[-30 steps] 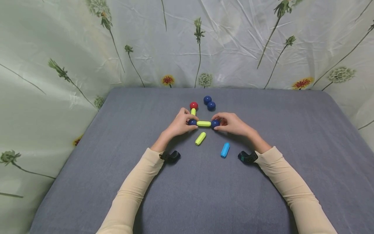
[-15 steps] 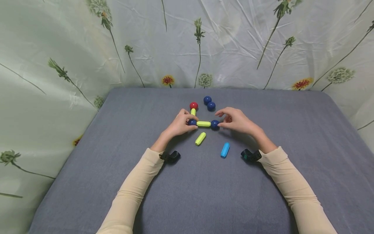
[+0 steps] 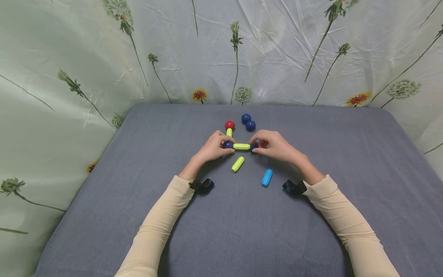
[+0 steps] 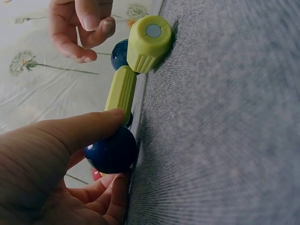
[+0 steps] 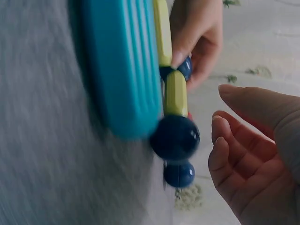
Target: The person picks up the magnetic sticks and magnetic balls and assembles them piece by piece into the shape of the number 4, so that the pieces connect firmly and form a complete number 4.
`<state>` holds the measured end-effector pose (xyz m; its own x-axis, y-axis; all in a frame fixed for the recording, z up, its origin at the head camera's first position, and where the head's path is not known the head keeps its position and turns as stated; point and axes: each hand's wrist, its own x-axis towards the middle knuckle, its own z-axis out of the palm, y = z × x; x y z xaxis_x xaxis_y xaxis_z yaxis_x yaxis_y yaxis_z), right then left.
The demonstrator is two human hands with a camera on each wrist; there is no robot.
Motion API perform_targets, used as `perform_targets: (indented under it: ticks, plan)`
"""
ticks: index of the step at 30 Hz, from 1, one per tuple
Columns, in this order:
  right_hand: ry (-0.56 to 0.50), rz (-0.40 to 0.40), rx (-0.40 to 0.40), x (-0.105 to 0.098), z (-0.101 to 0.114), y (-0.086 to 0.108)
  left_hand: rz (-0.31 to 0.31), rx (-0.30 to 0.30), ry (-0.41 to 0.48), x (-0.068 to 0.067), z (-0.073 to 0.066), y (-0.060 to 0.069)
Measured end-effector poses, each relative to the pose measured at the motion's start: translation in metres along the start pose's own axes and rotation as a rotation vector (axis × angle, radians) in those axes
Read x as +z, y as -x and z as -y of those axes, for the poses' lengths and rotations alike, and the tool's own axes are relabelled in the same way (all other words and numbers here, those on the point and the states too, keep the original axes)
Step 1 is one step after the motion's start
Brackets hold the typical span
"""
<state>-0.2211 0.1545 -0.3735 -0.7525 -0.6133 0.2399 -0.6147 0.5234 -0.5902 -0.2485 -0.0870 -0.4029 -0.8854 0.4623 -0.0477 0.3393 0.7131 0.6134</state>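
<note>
With thumb and fingers, my left hand (image 3: 215, 146) grips a dark blue ball (image 4: 112, 150). A yellow-green ribbed stick (image 3: 241, 146) runs from that ball to another blue ball (image 5: 176, 137). My right hand (image 3: 277, 146) hovers by this second ball, partly covering it in the head view. Both wrist views show its loosely bent fingers (image 5: 234, 140) apart from the ball. From the left ball, another yellow-green stick (image 3: 229, 132) leads back to a red ball (image 3: 230, 125). All lie on grey cloth.
Nearer the person lie a loose yellow-green stick (image 3: 237, 164) and a light blue stick (image 3: 267, 177). Two more blue balls (image 3: 246, 118) sit together at the back. Behind the grey surface (image 3: 221, 231) hangs a flower-printed curtain (image 3: 290, 50).
My right hand held the right blue ball one second ago, then drew away to the right. Now it has come back leftward over it. The left hand stays put.
</note>
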Motion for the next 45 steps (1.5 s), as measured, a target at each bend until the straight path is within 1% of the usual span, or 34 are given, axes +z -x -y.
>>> perform_targets:
  ticks: [4,12,15,20,28,38,45]
  plan:
    - [-0.021,0.057,-0.052,0.009,0.004,-0.002,-0.003,0.016,-0.004,0.0,0.0,0.0]
    - [-0.018,0.215,-0.08,0.02,0.01,-0.004,-0.002,0.039,0.008,0.0,0.002,0.0]
    - [-0.016,0.247,-0.109,0.024,0.013,-0.004,-0.003,0.048,0.004,0.0,0.003,0.0]
    - [0.006,0.254,-0.139,0.029,0.016,-0.005,0.002,0.043,0.0,0.001,0.003,0.001]
    - [0.004,0.286,-0.13,0.036,0.015,-0.006,0.001,0.045,0.007,0.001,0.003,0.001]
    - [0.056,0.262,-0.113,0.038,0.014,-0.007,-0.009,0.046,0.008,0.001,0.003,0.0]
    - [0.072,0.257,-0.111,0.038,0.014,-0.006,0.0,0.034,0.011,0.001,0.003,0.001]
